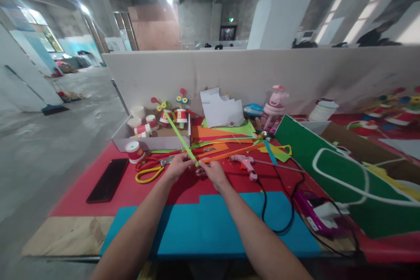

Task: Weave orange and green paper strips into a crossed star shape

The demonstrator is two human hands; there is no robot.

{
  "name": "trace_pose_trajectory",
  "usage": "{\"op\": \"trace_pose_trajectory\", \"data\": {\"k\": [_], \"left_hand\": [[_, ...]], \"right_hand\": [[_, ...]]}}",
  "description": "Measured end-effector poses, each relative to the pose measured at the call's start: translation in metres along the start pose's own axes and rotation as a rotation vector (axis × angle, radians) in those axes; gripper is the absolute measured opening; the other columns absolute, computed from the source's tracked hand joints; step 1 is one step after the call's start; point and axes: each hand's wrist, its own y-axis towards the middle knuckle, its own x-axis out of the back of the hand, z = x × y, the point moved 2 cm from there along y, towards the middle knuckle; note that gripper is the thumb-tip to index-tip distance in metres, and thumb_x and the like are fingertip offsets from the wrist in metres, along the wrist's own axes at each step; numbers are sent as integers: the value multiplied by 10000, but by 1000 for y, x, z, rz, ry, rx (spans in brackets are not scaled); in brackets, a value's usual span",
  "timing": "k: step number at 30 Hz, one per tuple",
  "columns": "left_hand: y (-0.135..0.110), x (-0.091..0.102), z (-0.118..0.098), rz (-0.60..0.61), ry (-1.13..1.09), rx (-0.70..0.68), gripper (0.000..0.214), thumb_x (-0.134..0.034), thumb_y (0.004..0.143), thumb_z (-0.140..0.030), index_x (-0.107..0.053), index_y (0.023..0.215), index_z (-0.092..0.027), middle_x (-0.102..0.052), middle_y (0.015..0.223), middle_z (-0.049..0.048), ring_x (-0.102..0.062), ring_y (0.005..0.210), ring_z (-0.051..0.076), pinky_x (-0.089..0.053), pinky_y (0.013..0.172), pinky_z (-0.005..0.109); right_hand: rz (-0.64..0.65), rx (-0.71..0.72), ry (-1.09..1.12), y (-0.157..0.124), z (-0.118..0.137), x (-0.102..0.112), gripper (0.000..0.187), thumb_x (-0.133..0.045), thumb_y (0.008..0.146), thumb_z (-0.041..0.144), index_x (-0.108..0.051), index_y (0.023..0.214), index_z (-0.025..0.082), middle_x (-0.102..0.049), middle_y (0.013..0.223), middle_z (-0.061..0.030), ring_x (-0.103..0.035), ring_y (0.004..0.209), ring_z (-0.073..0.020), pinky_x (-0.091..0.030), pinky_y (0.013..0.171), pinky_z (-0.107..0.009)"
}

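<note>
My left hand (179, 165) pinches the near end of a long green paper strip (179, 135) that slants up and away to the left. My right hand (212, 169) pinches the near end of an orange paper strip (234, 152) that runs off to the right. The two strip ends meet between my fingertips, above the red sheet (131, 188) on the table. Both hands have their fingers closed on the strips.
Scissors with red and yellow handles (151, 169), a black phone (108, 180) and a paper cup (134, 152) lie left. A pink glue gun (246, 164) with black cable lies right. A box of cup figures (157, 133), coloured paper scraps, a pink bottle (274, 107) and a green board (328, 166) stand beyond.
</note>
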Motion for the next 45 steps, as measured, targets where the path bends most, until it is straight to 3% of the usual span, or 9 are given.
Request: {"op": "trace_pose_trajectory", "data": {"k": [13, 30, 37, 41, 45], "left_hand": [[-1, 1, 1, 13, -13, -5, 254, -743, 671, -371, -628, 656, -145, -567, 562, 23, -491, 521, 122, -362, 556, 272], [-2, -1, -1, 4, 4, 18, 277, -753, 648, -372, -617, 626, -131, -571, 553, 18, -501, 527, 117, -370, 567, 263], [-3, -2, -3, 101, -13, 42, 276, -740, 663, -367, -671, 684, -101, -604, 588, 37, -510, 536, 108, -395, 565, 245], [0, 5, 1, 14, -93, 85, 283, -774, 621, -363, -683, 679, -101, -577, 537, 17, -491, 490, 90, -376, 519, 222], [6, 23, 1, -152, -213, 100, 347, -818, 553, -391, -703, 705, -102, -583, 546, 16, -489, 476, 86, -379, 491, 217]], "right_hand": [[99, -37, -73, -3, 2, 0, 398, -719, 658, 524, -676, 760, 141, -677, 581, -39, -624, 462, -118, -473, 434, -183], [124, -63, -1, -10, 12, 0, 400, -805, 568, 450, -596, 745, 158, -697, 640, -32, -655, 523, -129, -545, 543, -237], [160, -1, -89, -5, 11, 4, 432, -783, 567, 514, -604, 711, 148, -653, 578, -4, -629, 503, -120, -538, 531, -246], [210, -13, -204, -7, 13, 7, 419, -750, 619, 531, -617, 685, 139, -654, 577, -22, -612, 487, -116, -524, 504, -243], [285, -58, -306, -10, 15, 13, 391, -732, 661, 510, -599, 690, 143, -650, 576, -23, -605, 478, -115, -521, 495, -243]]}}
